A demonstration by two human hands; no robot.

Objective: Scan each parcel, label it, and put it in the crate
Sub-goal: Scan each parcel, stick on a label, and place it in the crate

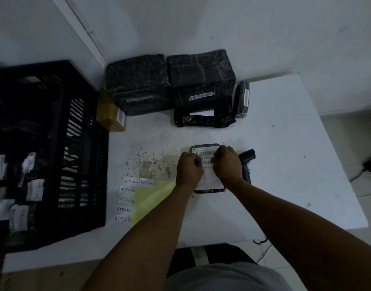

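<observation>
**Near-centre on the table: label could go on crooked**

Near me, the flat parcel (207, 166) lies on the table (285, 143); both hands, left (188, 168) and right (227, 162), pinch a RETURN label (207, 162) onto it. I fear a creased label covering the barcode (205, 153).

Bare tabletop (285, 143) lies open to the right of the scanner (246, 162) and between the near parcel (205, 152) and the far row of wrapped parcels (201, 80). That row, with the small brown box (109, 114) and slim packet (242, 99), blocks the back edge against the wall. On the left, the crate (54, 143) walls off the side; its open top gives room from above, though the dim view makes its contents hard to judge. The strip of RETURN labels (126, 198) and yellow sheet (153, 196) lie flat beside the left forearm. The scanner sits just beside the right hand (227, 162).
</observation>
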